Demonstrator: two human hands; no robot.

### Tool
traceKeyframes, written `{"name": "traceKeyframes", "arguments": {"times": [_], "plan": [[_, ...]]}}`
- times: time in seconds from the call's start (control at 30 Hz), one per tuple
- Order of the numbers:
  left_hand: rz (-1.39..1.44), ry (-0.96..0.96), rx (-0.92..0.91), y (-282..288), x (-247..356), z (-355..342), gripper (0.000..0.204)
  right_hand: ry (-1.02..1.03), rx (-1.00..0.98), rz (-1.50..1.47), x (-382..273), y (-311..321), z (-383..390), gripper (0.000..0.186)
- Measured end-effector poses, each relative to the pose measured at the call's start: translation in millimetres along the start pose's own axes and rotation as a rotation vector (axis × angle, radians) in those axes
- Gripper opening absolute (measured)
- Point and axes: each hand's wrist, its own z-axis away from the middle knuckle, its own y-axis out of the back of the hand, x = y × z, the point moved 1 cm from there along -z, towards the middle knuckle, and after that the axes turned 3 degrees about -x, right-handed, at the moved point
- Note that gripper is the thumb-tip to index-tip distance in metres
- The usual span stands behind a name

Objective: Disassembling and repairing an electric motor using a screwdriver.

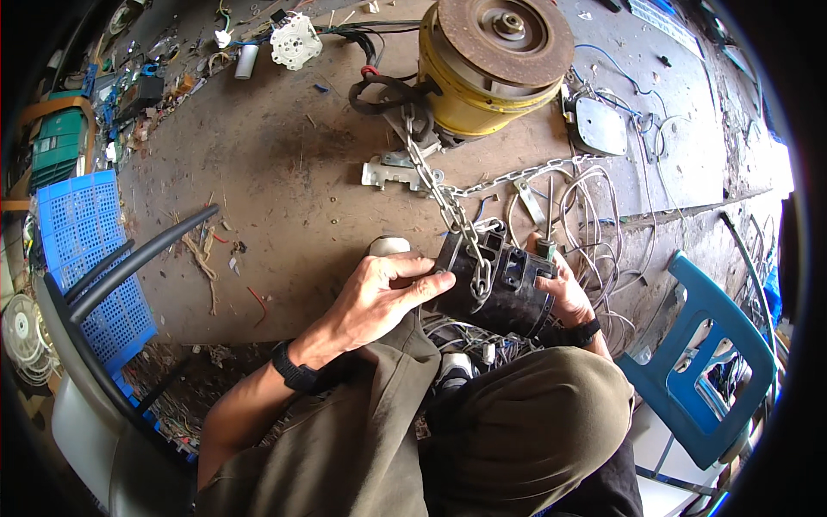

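Between my hands is a black cylindrical housing (508,303) with slots and fittings on its upper side; it looks like a hoist body. My left hand (383,297) has its thumb and fingers against the left end. My right hand (568,293) is wrapped round the right end, its fingers partly hidden. A thin metal rod (550,207) with a greenish lower part stands up beside my right fingers; whether they hold it I cannot tell. A steel chain (450,207) comes down from the yellow drum-shaped machine (465,99) and lies over the housing.
A metal bracket (392,174) lies near the chain. Loose grey cables (594,207) tangle at the right, by a blue plastic chair (724,370). A blue perforated basket (86,250) and a black curved tube (146,263) are at the left. Scrap (164,95) litters the far left.
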Motion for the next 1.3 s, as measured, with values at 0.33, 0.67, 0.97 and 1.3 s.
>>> {"name": "traceKeyframes", "arguments": {"times": [0.33,0.67,0.97,1.3], "plan": [[-0.304,-0.066,0.005,5.5,-4.6,13.5,0.034,0.059,0.025,-0.038,-10.9,-11.7,-1.3,0.067],[-0.304,-0.185,-0.041,-2.4,-17.9,11.4,0.031,-0.019,0.166,0.252,-25.2,-48.4,6.5,0.12],[0.092,-0.075,-0.204,-2.4,-41.5,4.8,0.038,0.084,0.176,0.501,-2.8,-28.3,19.6,0.111],[-0.221,0.202,-0.042,-9.3,-40.8,-15.5,0.052,0.058,0.083,0.394,-17.1,-41.0,9.4,0.119]]}}
